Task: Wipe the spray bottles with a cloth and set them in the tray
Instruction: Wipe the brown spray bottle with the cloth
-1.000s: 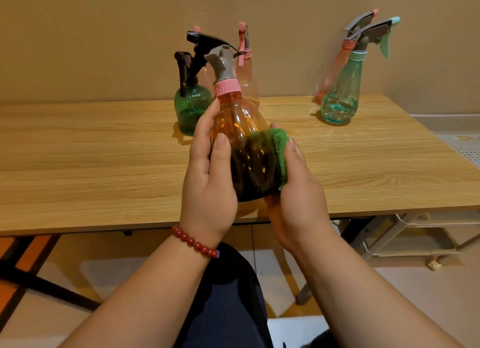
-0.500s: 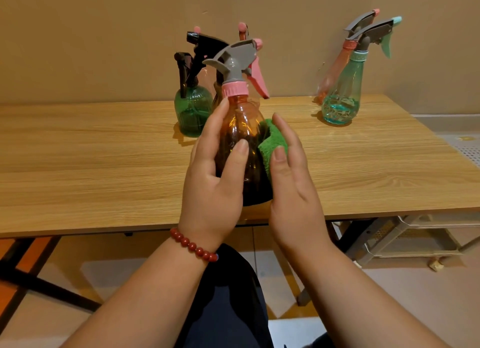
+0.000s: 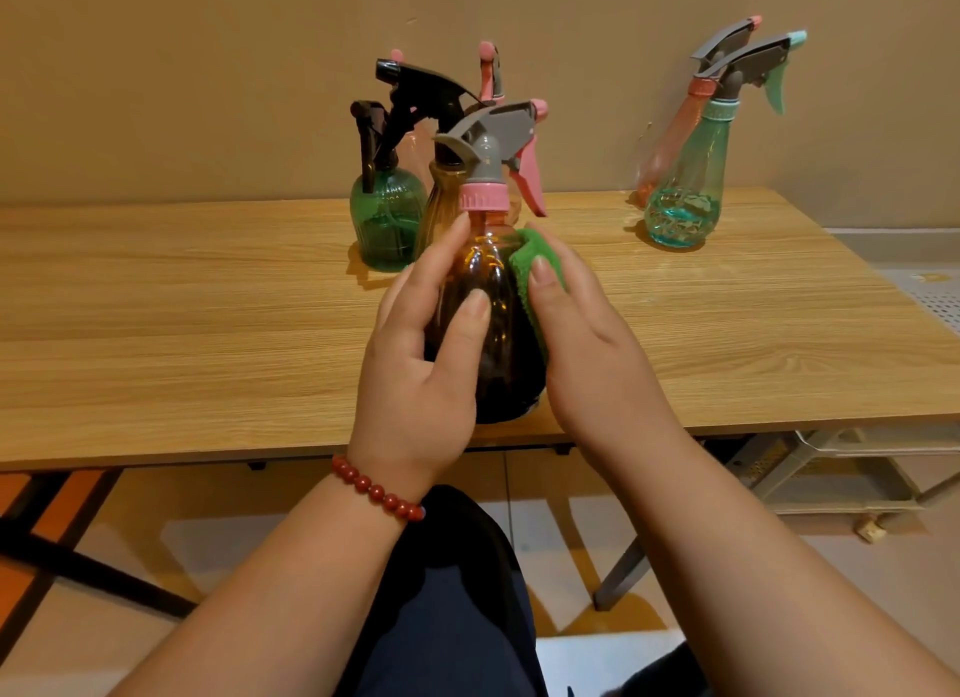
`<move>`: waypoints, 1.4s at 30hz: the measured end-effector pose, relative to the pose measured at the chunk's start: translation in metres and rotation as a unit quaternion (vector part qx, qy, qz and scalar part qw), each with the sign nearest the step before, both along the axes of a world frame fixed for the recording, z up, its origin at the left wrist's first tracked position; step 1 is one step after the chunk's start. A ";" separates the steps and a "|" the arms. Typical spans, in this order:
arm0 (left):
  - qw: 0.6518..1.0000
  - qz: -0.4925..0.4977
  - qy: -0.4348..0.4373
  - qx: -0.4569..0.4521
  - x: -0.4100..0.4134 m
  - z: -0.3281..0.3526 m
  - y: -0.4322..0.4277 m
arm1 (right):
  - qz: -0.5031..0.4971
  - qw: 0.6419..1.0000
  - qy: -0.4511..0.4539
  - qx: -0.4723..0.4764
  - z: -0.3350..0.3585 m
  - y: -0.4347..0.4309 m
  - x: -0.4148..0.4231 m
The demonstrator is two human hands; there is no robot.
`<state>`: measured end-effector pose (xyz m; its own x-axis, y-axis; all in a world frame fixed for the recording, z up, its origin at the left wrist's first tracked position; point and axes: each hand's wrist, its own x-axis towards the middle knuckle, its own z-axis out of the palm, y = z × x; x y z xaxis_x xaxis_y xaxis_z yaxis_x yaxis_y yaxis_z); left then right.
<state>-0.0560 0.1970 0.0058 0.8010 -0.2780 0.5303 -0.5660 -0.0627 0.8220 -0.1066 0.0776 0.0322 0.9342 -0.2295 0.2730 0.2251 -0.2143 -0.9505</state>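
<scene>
Now: left hand (image 3: 415,384) grips one amber plastic spray bottle (image 3: 498,332); right hand (image 3: 597,363) clasps one green fuzzy cloth (image 3: 530,259) against it; five-plus other spray bottles (image 3: 685,213) behind.

Wooden table (image 3: 208,332), beige wall (image 3: 156,72)

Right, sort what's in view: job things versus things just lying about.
Job: held amber bottle, left hand, right hand, green cloth; waiting green bottle, ribbed amber bottle, rear pink-trigger bottle, teal bottle, tall pink bottle.

Lying about: table, bead bracelet, cream rack under the table, unless it is the tray.
</scene>
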 end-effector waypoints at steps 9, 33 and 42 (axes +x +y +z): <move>0.999 -0.012 0.007 -0.031 -0.001 0.000 -0.001 | 0.007 1.000 -0.018 0.013 -0.007 0.000 -0.006; 0.989 0.002 0.088 -0.117 -0.001 0.016 -0.010 | -0.017 0.990 0.008 0.142 -0.026 0.007 -0.005; 0.992 0.061 0.072 -0.084 -0.009 0.015 -0.017 | -0.068 0.995 -0.070 0.021 -0.019 0.009 -0.007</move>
